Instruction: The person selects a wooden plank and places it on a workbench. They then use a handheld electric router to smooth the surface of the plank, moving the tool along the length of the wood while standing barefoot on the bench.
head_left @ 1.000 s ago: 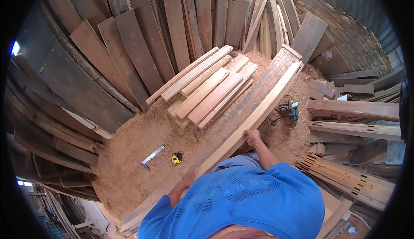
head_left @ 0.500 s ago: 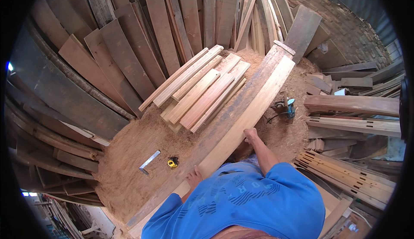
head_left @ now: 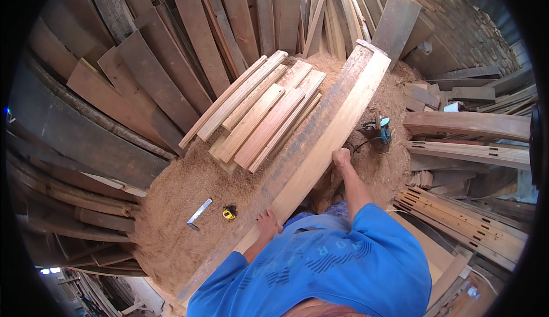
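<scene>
A long pale wooden board (head_left: 320, 156) lies diagonally on a darker, rough beam (head_left: 303, 148), running from my body to the far right. My left hand (head_left: 267, 223) rests on the near part of the board, its fingers stretched out over the wood. Farther along, my right hand (head_left: 341, 158) is closed at the board's right edge, and its fingertips are hidden. Left of the beam, a metal try square (head_left: 200, 213) and a yellow and black tape measure (head_left: 229, 212) lie on the sawdust. A blue-green power tool (head_left: 384, 130) stands right of the board.
Several cut planks (head_left: 257, 117) are stacked beyond the beam on the sawdust (head_left: 171, 202). Tall dark boards (head_left: 166, 60) lean along the back and left. Slotted timbers (head_left: 457, 220) and a wood pile (head_left: 469, 124) stand at the right. A cable (head_left: 363, 142) lies near the power tool.
My right hand has moved farther up along the board's edge. My left hand has shifted slightly farther forward and right on the board. The view has shifted a little.
</scene>
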{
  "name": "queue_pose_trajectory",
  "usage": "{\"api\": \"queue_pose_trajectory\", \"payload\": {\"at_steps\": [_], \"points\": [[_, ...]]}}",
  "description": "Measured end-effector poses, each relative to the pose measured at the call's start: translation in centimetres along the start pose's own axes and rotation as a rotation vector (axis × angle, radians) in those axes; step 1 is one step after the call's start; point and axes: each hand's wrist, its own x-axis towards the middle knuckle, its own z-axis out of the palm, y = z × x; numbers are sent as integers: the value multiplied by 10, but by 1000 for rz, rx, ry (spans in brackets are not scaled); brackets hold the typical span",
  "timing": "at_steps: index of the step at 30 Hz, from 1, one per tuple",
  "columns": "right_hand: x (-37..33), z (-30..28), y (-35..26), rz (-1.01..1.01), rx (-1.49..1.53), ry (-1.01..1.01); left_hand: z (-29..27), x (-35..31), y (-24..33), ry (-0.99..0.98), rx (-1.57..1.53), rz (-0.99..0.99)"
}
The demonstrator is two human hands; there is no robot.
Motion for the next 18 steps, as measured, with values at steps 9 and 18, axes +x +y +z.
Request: {"api": "queue_pose_trajectory", "payload": {"at_steps": [9,18], "points": [[22,-28,119,-86,-48,-65,-41,54,77,273,-34,334],[50,-106,210,476,215,-103,-202,94,269,365,84,652]]}}
